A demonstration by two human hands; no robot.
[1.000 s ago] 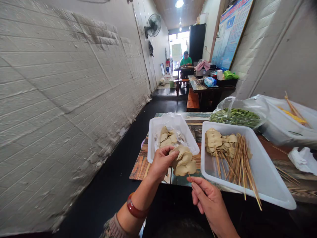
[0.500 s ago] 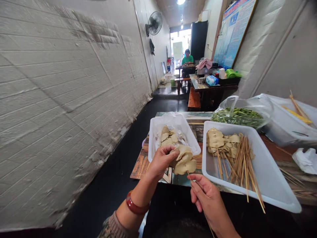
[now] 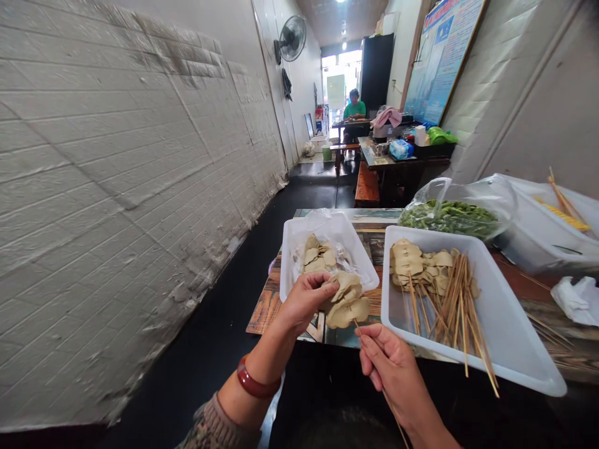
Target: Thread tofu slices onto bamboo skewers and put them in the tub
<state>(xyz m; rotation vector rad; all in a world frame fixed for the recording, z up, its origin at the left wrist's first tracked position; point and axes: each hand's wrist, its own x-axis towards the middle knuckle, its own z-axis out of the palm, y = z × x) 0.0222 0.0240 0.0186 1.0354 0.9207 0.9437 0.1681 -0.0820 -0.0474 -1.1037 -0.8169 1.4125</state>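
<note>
Between thumb and fingers, my left hand (image 3: 306,301) pinches flat beige food slices (image 3: 349,305), which look like tofu or gluten. My right hand (image 3: 386,355) is closed round a thin wooden skewer (image 3: 392,415) whose upper end runs into the lowest slice. Behind my left hand, a white tray (image 3: 289,240) holds a plastic bag with more loose slices (image 3: 318,254). To the right, a larger white tray (image 3: 510,330) contains finished-looking skewers of slices (image 3: 418,265), their bare sticks (image 3: 461,305) pointing toward me and over the rim.
A clear bag of green vegetables (image 3: 449,218) and a plastic bin (image 3: 543,218) with sticks stand at the back right. Crumpled white tissue (image 3: 578,299) lies at the table's right. Far off, a person in a green top (image 3: 354,111) sits at another table.
Both hands stay almost in place, with the slices and skewer held as before. The slices tilt slightly, and the view has shifted a little.
</note>
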